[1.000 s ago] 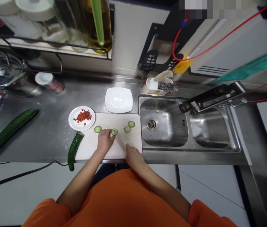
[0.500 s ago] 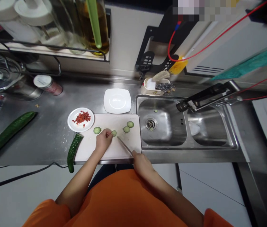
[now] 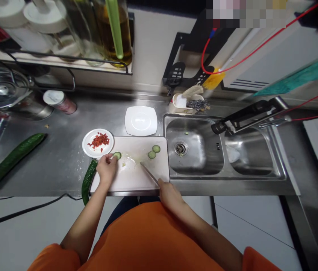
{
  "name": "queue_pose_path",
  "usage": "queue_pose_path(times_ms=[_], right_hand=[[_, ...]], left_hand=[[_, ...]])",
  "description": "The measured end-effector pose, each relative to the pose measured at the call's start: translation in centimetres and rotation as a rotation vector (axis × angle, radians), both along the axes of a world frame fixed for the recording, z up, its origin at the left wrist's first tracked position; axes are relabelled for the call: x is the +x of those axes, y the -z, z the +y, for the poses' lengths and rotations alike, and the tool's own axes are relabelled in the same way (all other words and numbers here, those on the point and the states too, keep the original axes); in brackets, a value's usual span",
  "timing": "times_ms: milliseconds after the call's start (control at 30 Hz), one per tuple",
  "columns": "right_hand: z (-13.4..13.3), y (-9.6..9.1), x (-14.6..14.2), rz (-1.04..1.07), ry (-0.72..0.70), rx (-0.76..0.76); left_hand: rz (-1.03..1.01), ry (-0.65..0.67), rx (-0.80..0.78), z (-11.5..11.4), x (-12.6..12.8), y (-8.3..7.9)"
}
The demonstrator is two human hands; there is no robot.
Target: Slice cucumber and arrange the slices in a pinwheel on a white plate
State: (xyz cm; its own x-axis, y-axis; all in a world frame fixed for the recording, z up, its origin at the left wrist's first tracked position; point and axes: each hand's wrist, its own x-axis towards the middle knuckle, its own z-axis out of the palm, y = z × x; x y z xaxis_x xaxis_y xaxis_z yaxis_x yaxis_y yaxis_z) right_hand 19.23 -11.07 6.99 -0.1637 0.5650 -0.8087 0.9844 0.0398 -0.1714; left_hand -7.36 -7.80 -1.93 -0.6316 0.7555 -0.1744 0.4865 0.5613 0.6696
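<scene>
My left hand [image 3: 106, 170] is at the left part of the white cutting board [image 3: 130, 180], its fingers pinched at the edge of a round cucumber slice [image 3: 117, 155]. Whether a second slice lies under those fingers I cannot make out. My right hand [image 3: 170, 195] grips a knife [image 3: 150, 174] by its handle at the board's front right, the blade pointing away and left, its tip low over the board. Two more cucumber slices [image 3: 153, 151] lie at the board's right side. A cut piece of cucumber [image 3: 88, 181] rests beside the left edge, partly past the counter's front.
A plate of chopped red bits [image 3: 87, 151] touches the board's back left; a white square plate [image 3: 141, 120] stands behind it. The sink [image 3: 198, 150] is to the right. A whole cucumber [image 3: 12, 163], a pot [image 3: 3, 90] and a small canister [image 3: 60, 101] are at the left.
My left hand has moved left from the board's middle to the slice near the left edge. The slice that was at the middle is gone from there. My right hand and knife stay put.
</scene>
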Motion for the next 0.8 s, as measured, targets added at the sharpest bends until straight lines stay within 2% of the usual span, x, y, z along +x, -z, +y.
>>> queue_pose_path(times_ms=[100,233,300,400,500,600,800], right_hand=[[-0.1,-0.1,0.2,0.005,-0.003,0.005],[-0.4,-0.1,0.5,0.01,-0.002,0.042],[-0.5,-0.1,0.5,0.008,0.003,0.043],[-0.7,-0.2,0.4,-0.006,0.008,0.023],[-0.7,-0.3,0.4,-0.008,0.017,0.011],[-0.9,-0.3,0.3,-0.009,0.032,0.003],[-1.0,-0.1,0.4,-0.003,0.034,0.011]], left_hand=[[0.11,0.149,0.082,0.0,1.2,-0.3],[0.018,0.466,0.099,1.9,4.3,-0.7],[-0.021,0.617,0.051,3.5,6.4,-0.6],[0.007,0.772,-0.089,5.8,9.3,-0.3],[0.072,0.819,-0.187,6.9,11.1,0.2],[0.084,0.795,-0.197,7.1,11.8,0.3],[-0.059,0.749,-0.243,7.1,11.8,-0.7]])
